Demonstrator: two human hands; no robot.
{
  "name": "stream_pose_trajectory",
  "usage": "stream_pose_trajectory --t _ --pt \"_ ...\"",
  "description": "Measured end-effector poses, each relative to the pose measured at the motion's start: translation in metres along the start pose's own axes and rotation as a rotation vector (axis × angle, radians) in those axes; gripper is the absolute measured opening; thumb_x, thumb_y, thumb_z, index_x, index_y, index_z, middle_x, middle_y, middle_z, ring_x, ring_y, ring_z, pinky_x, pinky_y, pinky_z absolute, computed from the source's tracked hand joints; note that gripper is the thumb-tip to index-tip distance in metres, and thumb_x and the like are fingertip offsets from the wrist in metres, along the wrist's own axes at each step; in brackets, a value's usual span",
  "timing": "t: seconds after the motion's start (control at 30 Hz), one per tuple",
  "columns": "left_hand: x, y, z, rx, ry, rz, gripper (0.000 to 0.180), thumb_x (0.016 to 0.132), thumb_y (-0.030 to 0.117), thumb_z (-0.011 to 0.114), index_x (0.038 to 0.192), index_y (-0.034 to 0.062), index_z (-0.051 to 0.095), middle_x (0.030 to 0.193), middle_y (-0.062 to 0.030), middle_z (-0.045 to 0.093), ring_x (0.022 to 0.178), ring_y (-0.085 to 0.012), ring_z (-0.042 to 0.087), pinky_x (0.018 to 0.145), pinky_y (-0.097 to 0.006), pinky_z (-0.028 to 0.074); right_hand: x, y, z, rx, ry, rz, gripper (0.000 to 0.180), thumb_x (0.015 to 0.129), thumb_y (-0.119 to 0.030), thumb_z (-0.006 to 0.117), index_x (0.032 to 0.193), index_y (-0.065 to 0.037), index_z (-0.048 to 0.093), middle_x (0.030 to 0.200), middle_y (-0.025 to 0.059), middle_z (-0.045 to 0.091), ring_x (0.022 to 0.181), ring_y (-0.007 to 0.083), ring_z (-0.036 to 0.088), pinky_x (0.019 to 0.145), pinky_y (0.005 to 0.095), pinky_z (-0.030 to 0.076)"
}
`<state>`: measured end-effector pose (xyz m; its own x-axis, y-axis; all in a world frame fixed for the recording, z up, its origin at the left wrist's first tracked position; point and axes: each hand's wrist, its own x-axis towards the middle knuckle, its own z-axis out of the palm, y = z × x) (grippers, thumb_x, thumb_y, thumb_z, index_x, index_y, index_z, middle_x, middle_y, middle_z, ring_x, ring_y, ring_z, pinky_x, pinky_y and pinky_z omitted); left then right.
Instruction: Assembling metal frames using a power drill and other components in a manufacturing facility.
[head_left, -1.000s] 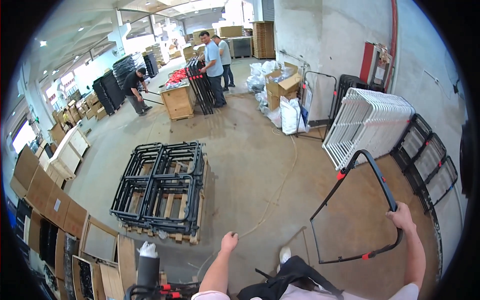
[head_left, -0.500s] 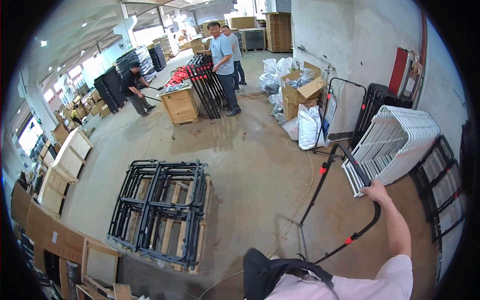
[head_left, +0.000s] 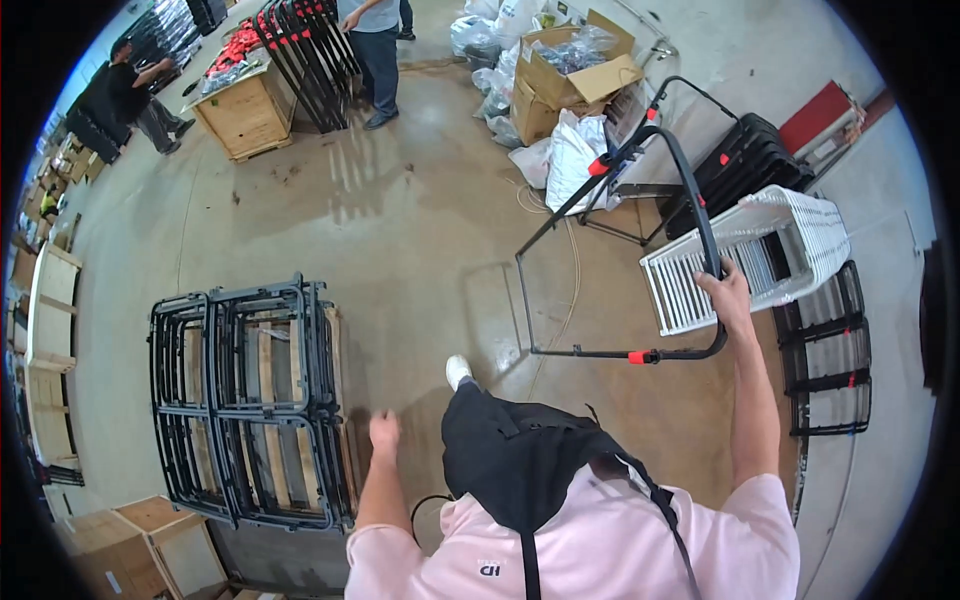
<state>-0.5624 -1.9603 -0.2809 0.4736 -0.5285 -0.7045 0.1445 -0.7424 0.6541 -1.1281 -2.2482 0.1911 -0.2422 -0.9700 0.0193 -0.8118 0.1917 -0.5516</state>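
My right hand (head_left: 728,294) grips the side of a black tubular metal frame (head_left: 706,228) with red clips, holding it up on my right. Its thin far bar hangs above the floor, beside a shadow. My left hand (head_left: 384,431) hangs low on the other side, fingers curled in, with no thing visible in it. Nearest to that hand is a stack of dark tubular frames (head_left: 210,400) lying flat on a wooden pallet (head_left: 333,350). A black bag (head_left: 510,445) is strapped to my front.
White slatted metal racks (head_left: 683,285) and dark frames (head_left: 868,375) stand by the right wall. Plastic bags (head_left: 575,160) and an open cardboard box (head_left: 540,100) lie ahead. A hose or cable (head_left: 576,270) crosses the floor. Two people (head_left: 372,65) (head_left: 135,95) stand near a wooden crate (head_left: 245,112).
My view has tipped down and turned right. The frame in my right hand has swung up off the floor. My left hand and one shoe have come into view.
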Motion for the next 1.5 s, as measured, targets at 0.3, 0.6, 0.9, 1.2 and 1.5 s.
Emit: stream_pose_trajectory --t 0.3,0.6,0.9,1.2,1.5 --pt "0.055 0.226 0.076 -0.01 -0.097 0.132 0.03 0.104 0.023 0.06 0.121 0.0006 0.071 0.095 -0.0109 0.077 0.079 -0.0147 0.07 0.072 -0.032 0.056 0.122 -0.084 0.106 0.237 0.054 0.055 0.041 0.088 -0.02 0.081 0.118 0.004 0.068 0.088 0.0017 0.065 0.076 0.01 0.055 0.07 0.0283 0.047" --pt "0.106 0.118 0.082 0.529 -0.069 -0.165 0.045 0.097 0.035 0.062 0.127 0.003 0.071 0.101 -0.0186 0.078 0.087 -0.0285 0.076 0.081 -0.043 0.059 0.29 -0.088 0.216 0.467 -0.001 -0.059 0.034 0.086 -0.02 0.083 0.108 -0.001 0.066 0.086 -0.001 0.06 0.076 0.0104 0.051 0.069 0.0288 0.044" --pt "0.178 0.411 0.361 0.773 -0.528 0.568 0.082 0.095 0.02 0.061 0.169 0.017 0.026 0.131 -0.0298 0.068 0.118 -0.0376 0.069 0.105 -0.047 0.053 0.381 -0.158 0.215 0.79 -0.261 -0.025 0.036 0.088 -0.017 0.08 0.118 -0.005 0.063 0.095 -0.0012 0.061 0.086 0.0094 0.053 0.08 0.0297 0.045" --pt "0.212 0.416 0.385 0.562 -0.259 0.318 0.059 0.099 0.04 0.057 0.149 0.0084 0.059 0.148 -0.0226 0.061 0.138 -0.0394 0.057 0.117 -0.045 0.045 0.434 -0.105 0.211 0.713 -0.206 0.034 0.038 0.082 -0.009 0.072 0.117 -0.001 0.061 0.098 0.0043 0.064 0.089 0.0143 0.059 0.084 0.0299 0.049" --pt "0.209 0.352 0.246 0.797 -0.078 -0.186 0.044 0.09 0.031 0.061 0.125 0.0087 0.077 0.13 -0.0226 0.072 0.127 -0.038 0.067 0.108 -0.045 0.052 0.482 -0.103 0.191 0.706 -0.245 0.056 0.043 0.072 -0.009 0.073 0.112 0.003 0.061 0.096 0.0059 0.062 0.086 0.0164 0.057 0.08 0.0323 0.049"
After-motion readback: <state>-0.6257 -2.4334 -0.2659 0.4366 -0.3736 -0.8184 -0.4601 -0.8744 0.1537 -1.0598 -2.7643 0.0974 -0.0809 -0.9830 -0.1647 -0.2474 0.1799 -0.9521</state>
